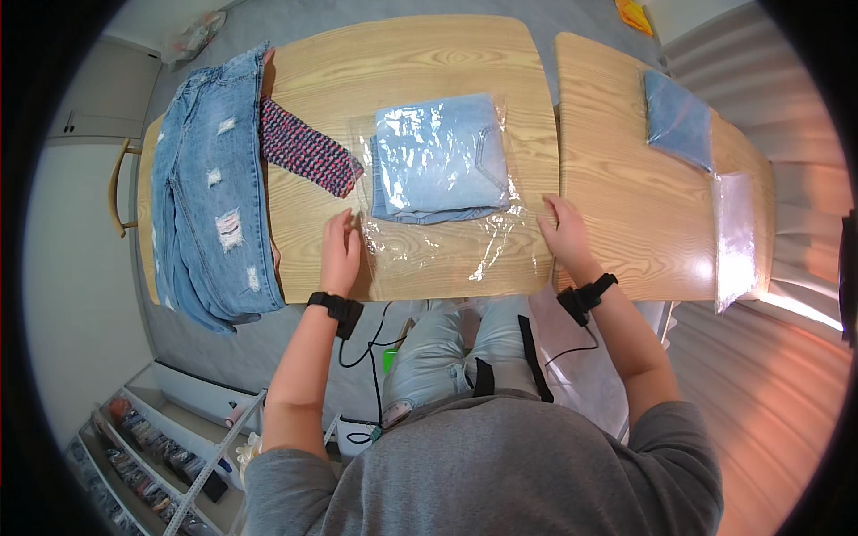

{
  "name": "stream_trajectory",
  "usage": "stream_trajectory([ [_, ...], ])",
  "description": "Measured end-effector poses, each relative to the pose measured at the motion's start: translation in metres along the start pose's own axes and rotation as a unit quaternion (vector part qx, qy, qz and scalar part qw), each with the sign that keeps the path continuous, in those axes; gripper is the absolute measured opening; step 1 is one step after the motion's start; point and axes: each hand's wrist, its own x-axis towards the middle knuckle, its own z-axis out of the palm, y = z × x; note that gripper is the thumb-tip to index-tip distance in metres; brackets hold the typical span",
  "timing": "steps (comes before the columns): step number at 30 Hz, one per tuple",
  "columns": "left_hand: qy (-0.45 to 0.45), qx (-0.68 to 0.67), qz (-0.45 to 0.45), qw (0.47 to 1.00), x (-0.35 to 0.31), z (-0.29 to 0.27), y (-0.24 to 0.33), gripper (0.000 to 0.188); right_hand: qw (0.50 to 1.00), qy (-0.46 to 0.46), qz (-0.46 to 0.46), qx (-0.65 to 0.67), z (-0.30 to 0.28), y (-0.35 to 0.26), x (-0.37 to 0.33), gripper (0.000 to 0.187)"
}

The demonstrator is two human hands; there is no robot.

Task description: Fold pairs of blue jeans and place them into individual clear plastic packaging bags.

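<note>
Folded light-blue jeans (pixel 438 156) lie inside a clear plastic bag (pixel 429 255) on the wooden table (pixel 447 54). The bag's lower part extends flat toward me below the jeans. My left hand (pixel 340 253) rests by the bag's left edge, fingers loosely stretched and nothing seen in them. Beside the right edge, my right hand (pixel 567 234) has its thumb and fingers apart and appears to hold nothing. Whether either hand touches the film is hard to tell. Each wrist wears a black strap with a small device and a cable.
Ripped blue jeans (pixel 214 179) lie spread at the table's left, next to a knitted dark-and-pink piece (pixel 308 147). On the adjoining right table (pixel 617 179) are another bagged folded blue garment (pixel 677 121) and clear plastic bags (pixel 735 232). A shelf rack (pixel 170 456) stands at lower left.
</note>
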Motion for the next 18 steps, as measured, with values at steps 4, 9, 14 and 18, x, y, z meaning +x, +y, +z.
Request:
stream_trajectory([
  [4, -0.053, 0.238, 0.268, 0.932, -0.007, -0.014, 0.004, 0.05, 0.935, -0.059, -0.291, -0.192, -0.012, -0.013, -0.003, 0.048],
  [9, -0.135, 0.235, 0.339, 0.901, 0.001, -0.01, 0.005, 0.044, 0.909, -0.147, -0.368, -0.133, -0.006, -0.021, 0.008, 0.048],
  [14, -0.152, 0.05, 0.255, 0.954, 0.007, -0.009, -0.001, 0.029, 0.935, -0.167, -0.311, -0.029, -0.004, -0.006, 0.011, 0.036],
  [18, -0.149, -0.141, 0.044, 0.978, 0.001, -0.008, -0.005, 0.02, 0.949, -0.172, -0.213, 0.155, 0.003, -0.004, 0.006, 0.027],
])
